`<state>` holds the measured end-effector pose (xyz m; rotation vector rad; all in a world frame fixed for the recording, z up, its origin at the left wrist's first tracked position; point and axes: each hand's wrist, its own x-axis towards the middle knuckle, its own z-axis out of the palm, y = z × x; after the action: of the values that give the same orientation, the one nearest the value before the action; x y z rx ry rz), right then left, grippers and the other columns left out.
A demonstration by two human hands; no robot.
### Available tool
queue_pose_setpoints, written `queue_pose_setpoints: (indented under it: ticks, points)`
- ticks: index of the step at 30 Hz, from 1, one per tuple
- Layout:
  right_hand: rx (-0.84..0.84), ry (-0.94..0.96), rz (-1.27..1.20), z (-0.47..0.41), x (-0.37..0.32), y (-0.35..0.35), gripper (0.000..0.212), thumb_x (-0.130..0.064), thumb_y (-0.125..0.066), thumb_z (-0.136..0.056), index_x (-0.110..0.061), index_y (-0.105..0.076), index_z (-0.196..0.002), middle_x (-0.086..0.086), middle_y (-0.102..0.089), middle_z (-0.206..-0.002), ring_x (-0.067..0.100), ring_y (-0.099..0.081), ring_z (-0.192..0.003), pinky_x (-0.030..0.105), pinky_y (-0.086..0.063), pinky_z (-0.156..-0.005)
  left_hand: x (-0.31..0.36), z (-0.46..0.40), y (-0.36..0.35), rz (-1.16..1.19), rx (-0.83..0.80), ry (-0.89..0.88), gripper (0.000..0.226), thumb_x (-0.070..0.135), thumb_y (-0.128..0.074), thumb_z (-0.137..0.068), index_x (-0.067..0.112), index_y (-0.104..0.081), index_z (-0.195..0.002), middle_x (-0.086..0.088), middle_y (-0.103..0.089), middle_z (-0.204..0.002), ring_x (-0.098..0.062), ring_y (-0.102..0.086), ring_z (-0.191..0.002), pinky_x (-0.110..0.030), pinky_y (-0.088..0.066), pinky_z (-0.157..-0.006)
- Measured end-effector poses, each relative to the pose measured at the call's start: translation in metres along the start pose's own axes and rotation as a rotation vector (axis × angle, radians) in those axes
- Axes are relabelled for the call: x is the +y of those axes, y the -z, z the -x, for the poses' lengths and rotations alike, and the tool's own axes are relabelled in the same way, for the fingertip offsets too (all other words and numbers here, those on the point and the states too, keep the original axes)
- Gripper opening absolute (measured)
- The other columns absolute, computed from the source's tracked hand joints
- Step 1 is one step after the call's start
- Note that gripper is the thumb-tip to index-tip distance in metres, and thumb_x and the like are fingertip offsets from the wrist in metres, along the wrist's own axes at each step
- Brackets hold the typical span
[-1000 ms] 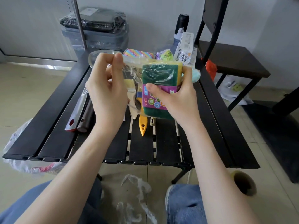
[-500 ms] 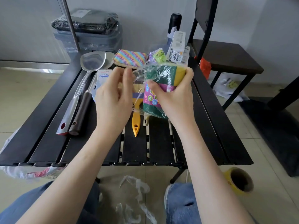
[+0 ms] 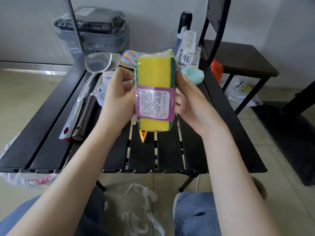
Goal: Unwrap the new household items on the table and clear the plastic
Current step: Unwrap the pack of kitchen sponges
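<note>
You're holding the sponge pack upright between both hands, above the middle of the bench. Left hand is gripping its left edge with fingers curled round, right hand is pressing on the right edge. The yellow side and the purple label are facing you, and the film is looking like it's still sealed around the pack, so I'd say this one isn't open yet.

Further out, it's looking maybe halfway. The two spatulas are lying bare on the bench's left side, so those are probably done. Near the far edge a striped cloth, a boxed item and a pale blue puff are still sitting, and I can't tell which are wrapped. Loose plastic is lying on the floor between your knees and a bag is hanging by the bench's left corner, so the clearing part is still waiting too.
</note>
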<state>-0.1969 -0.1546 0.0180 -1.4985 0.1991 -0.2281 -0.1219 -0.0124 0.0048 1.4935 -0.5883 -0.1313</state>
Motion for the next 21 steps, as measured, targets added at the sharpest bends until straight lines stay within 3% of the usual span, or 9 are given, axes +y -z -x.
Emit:
queue_pose_setpoints:
  ticks: [2, 5, 7, 9, 10, 12, 15, 17, 21]
  points:
    - [-0.048, -0.065, -0.143, -0.002, 0.001, -0.006, 0.041, -0.052, -0.042, -0.09, -0.023, -0.064, -0.109, 0.004, -0.07, -0.112, 0.021, -0.065, -0.11, 0.046, -0.046, -0.103, -0.003, 0.002, -0.004, -0.025, 0.046, 0.04, 0.019, 0.008, -0.062, -0.091, 0.008, -0.046, -0.1, -0.007, -0.065, -0.083, -0.019, -0.06, -0.069, -0.039, -0.047, -0.06]
    - [-0.096, -0.057, -0.193, 0.002, 0.0, -0.005, 0.059, -0.06, -0.032, -0.089, -0.021, -0.056, -0.125, 0.002, -0.069, -0.116, 0.018, -0.065, -0.112, 0.042, -0.054, -0.092, -0.006, 0.001, -0.004, -0.155, 0.137, 0.053, 0.017, 0.016, -0.058, -0.095, 0.018, -0.042, -0.1, 0.001, -0.069, -0.081, -0.01, -0.06, -0.061, -0.034, -0.046, -0.055]
    - [-0.149, -0.031, -0.107, 0.004, 0.0, -0.007, 0.072, -0.064, -0.047, -0.072, -0.02, -0.052, -0.129, -0.002, -0.069, -0.114, 0.015, -0.066, -0.109, 0.037, -0.057, -0.086, -0.005, 0.002, -0.004, -0.281, 0.157, 0.014, 0.014, 0.02, -0.053, -0.097, 0.021, -0.041, -0.102, 0.003, -0.069, -0.082, -0.005, -0.061, -0.059, -0.028, -0.047, -0.052]
    - [-0.129, -0.016, 0.006, 0.002, 0.002, -0.009, 0.078, -0.053, -0.073, -0.062, -0.017, -0.053, -0.128, -0.002, -0.071, -0.107, 0.014, -0.068, -0.102, 0.031, -0.057, -0.079, -0.005, 0.002, -0.006, -0.369, 0.159, -0.005, 0.008, 0.025, -0.048, -0.099, 0.022, -0.044, -0.105, 0.006, -0.068, -0.083, -0.005, -0.064, -0.063, -0.025, -0.047, -0.053]
    - [-0.113, -0.006, 0.032, 0.0, 0.004, -0.009, 0.069, -0.041, -0.083, -0.064, -0.016, -0.057, -0.123, -0.002, -0.072, -0.102, 0.013, -0.07, -0.097, 0.029, -0.057, -0.076, -0.005, 0.002, -0.005, -0.404, 0.17, -0.007, 0.009, 0.029, -0.047, -0.099, 0.023, -0.047, -0.106, 0.007, -0.068, -0.085, -0.007, -0.065, -0.067, -0.027, -0.049, -0.056]
    - [-0.1, 0.016, -0.013, 0.0, 0.005, -0.004, 0.038, -0.029, -0.073, -0.076, -0.02, -0.062, -0.112, -0.004, -0.073, -0.096, 0.011, -0.07, -0.091, 0.026, -0.056, -0.073, -0.007, -0.004, 0.002, -0.437, 0.234, -0.019, 0.016, 0.032, -0.047, -0.099, 0.023, -0.058, -0.106, 0.006, -0.069, -0.09, -0.013, -0.067, -0.078, -0.034, -0.052, -0.067]
    - [-0.132, 0.013, -0.122, 0.006, 0.002, 0.005, 0.029, -0.027, -0.061, -0.079, -0.024, -0.062, -0.108, -0.008, -0.073, -0.091, 0.009, -0.07, -0.088, 0.025, -0.056, -0.072, -0.007, -0.015, 0.018, -0.456, 0.353, -0.041, 0.022, 0.028, -0.048, -0.098, 0.018, -0.068, -0.097, -0.001, -0.071, -0.086, -0.018, -0.066, -0.08, -0.032, -0.048, -0.078]
    - [-0.167, 0.0, -0.124, 0.008, 0.002, 0.006, 0.029, -0.026, -0.061, -0.078, -0.024, -0.062, -0.107, -0.008, -0.073, -0.089, 0.008, -0.07, -0.086, 0.024, -0.056, -0.07, -0.009, -0.018, 0.021, -0.449, 0.364, -0.008, 0.023, 0.025, -0.046, -0.099, 0.015, -0.066, -0.094, -0.002, -0.068, -0.079, -0.016, -0.061, -0.071, -0.024, -0.044, -0.067]
    - [-0.163, -0.046, -0.065, 0.005, 0.001, 0.006, 0.034, -0.028, -0.065, -0.073, -0.024, -0.063, -0.107, -0.007, -0.073, -0.088, 0.009, -0.071, -0.083, 0.024, -0.056, -0.065, -0.005, -0.017, 0.014, -0.235, 0.38, 0.049, 0.024, 0.019, -0.039, -0.103, 0.015, -0.056, -0.087, 0.003, -0.067, -0.077, 0.004, -0.049, -0.044, -0.018, -0.037, -0.049]
